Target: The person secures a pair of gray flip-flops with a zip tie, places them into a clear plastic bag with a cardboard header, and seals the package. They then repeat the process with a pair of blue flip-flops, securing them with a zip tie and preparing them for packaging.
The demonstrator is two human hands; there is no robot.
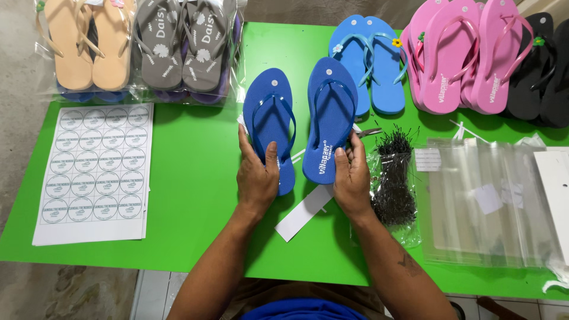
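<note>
The person's left hand [256,178] grips the heel end of 1 dark blue flip-flop [268,121], thumb pressed on its sole and fingers wrapped under the edge, while the right hand [352,175] holds the heel of a 2nd dark blue flip-flop [329,115] the same way. Both sandals lie side by side near the middle of the green table [195,172], toes pointing away from the person, a small gap between them. A white paper strip [303,212] lies on the table under and between the wrists. Just right of the right hand sits a clear bag of thin black ties [392,181], and beyond it a stack of clear plastic bags [486,201]. To the left rests a sheet of round stickers [95,172]. Along the far edge stand bagged tan and grey flip-flops [139,47], a light blue pair [370,59], pink pairs [462,56] and black ones [542,71].
</note>
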